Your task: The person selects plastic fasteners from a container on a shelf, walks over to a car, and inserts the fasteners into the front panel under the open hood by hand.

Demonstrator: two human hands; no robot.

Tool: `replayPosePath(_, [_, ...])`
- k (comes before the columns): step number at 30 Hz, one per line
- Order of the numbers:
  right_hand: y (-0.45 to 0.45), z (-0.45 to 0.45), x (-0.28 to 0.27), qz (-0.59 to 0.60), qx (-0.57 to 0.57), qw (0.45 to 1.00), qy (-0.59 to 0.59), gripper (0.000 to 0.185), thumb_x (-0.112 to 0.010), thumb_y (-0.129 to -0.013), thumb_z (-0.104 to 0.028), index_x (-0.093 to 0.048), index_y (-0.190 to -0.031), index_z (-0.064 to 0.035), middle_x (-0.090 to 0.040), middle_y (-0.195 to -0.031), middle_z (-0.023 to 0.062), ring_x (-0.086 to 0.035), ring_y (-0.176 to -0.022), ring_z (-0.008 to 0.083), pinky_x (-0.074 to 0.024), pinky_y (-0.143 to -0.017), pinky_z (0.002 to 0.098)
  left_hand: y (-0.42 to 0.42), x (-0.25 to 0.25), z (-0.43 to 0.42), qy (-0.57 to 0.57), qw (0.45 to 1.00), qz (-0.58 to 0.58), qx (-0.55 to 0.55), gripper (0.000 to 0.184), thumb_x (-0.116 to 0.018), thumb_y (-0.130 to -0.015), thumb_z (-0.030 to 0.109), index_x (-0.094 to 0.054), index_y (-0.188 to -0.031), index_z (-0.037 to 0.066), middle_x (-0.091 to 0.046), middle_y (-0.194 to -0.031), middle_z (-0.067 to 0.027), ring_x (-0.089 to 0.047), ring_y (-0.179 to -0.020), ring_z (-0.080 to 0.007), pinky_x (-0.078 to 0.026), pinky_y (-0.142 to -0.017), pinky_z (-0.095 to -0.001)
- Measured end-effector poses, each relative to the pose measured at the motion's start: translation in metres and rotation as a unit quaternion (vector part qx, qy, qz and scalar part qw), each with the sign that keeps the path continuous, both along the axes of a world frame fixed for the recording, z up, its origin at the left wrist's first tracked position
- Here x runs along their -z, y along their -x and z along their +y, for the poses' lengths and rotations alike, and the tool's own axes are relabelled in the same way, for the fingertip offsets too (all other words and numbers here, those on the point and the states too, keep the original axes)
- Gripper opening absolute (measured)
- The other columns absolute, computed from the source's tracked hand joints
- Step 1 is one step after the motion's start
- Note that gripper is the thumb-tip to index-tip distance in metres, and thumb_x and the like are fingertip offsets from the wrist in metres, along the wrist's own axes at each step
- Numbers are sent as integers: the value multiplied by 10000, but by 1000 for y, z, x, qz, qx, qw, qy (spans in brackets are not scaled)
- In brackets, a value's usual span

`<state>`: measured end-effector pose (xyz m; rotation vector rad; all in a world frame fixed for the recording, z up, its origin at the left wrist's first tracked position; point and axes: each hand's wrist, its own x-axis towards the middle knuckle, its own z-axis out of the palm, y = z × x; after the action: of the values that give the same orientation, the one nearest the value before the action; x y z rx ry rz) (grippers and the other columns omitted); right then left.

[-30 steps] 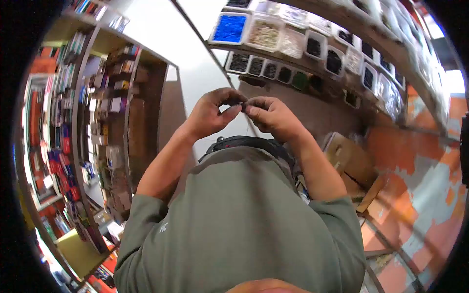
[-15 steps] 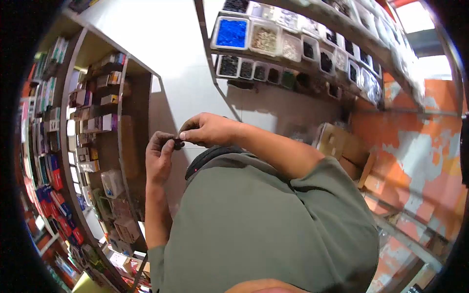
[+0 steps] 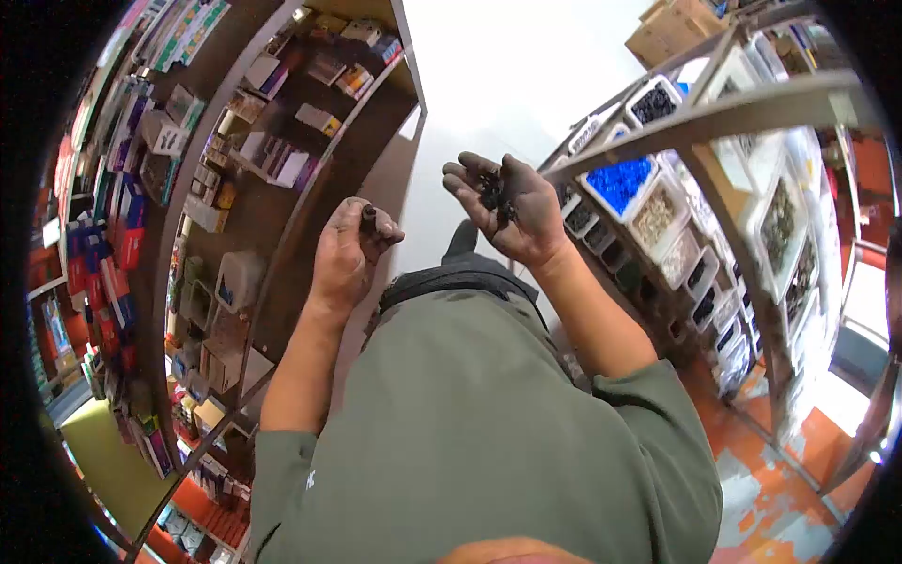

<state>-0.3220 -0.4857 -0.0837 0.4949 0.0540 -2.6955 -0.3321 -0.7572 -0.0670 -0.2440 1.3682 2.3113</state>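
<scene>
My left hand [image 3: 352, 249] is closed with a small dark tube-like piece [image 3: 368, 216] held at the thumb and fingers. To its right, my right hand [image 3: 512, 207] is turned palm up with its fingers curled into a cup. Several small black parts [image 3: 493, 193] lie in that palm; their exact kind is too small to make out. Dark smudges cover the fingers of both hands. The hands are apart, in front of my waist.
On the left stands a brown shelf unit [image 3: 329, 179] with boxes. A rack on the right holds plastic bins, one with blue pieces [image 3: 620, 183], another with beige pieces [image 3: 658, 218]. Its metal rail [image 3: 705, 122] runs near my right hand. A cardboard box [image 3: 672, 33] is farther back.
My hands have separated; the right has moved right and turned palm up, showing black parts. My view has turned, so the bin rack now stands close on the right.
</scene>
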Motion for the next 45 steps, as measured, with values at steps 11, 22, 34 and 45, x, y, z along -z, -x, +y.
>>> replayPosePath(11, [115, 39, -24, -35, 142, 984, -100, 556, -349, -1140, -355, -509, -1401, 109, -609, -1388, 314, -648, -1265, 419, -569, -1103, 517, 175, 0, 128, 116, 960, 217, 133, 211, -616, -1113, 230, -678, -1132, 29, -701, -1105, -35, -625, -1009, -113, -531, -911, -286])
replayPosePath(22, [196, 132, -27, -139, 330, 902, -242, 341, -533, -1117, -381, -609, -981, -78, -602, -857, 78, -523, -681, 145, -406, -512, 255, 381, 23, 342, 11, 915, -118, 387, 285, -496, -1128, 342, -626, -1062, 97, -619, -937, -34, -598, -856, -158, -538, -842, -359])
replayPosePath(34, [275, 234, -33, -206, 511, 728, -407, 165, -545, -1134, -239, -622, -1148, -93, -584, -851, 28, -462, -612, 69, -354, -475, 213, 466, 19, 538, -111, 798, -235, 544, 298, -413, -1152, 355, -490, -929, 173, -485, -779, 26, -462, -672, -133, -471, -741, -353])
replayPosePath(45, [553, 393, -56, -80, 324, 599, -728, 243, -699, -1021, -52, -608, -1242, -13, -663, -980, 40, -596, -847, 86, -512, -746, 253, 710, -21, 600, -42, 856, 138, 496, 205, -600, -1091, 229, -616, -1147, 32, -629, -957, -23, -557, -825, -107, -491, -794, -286])
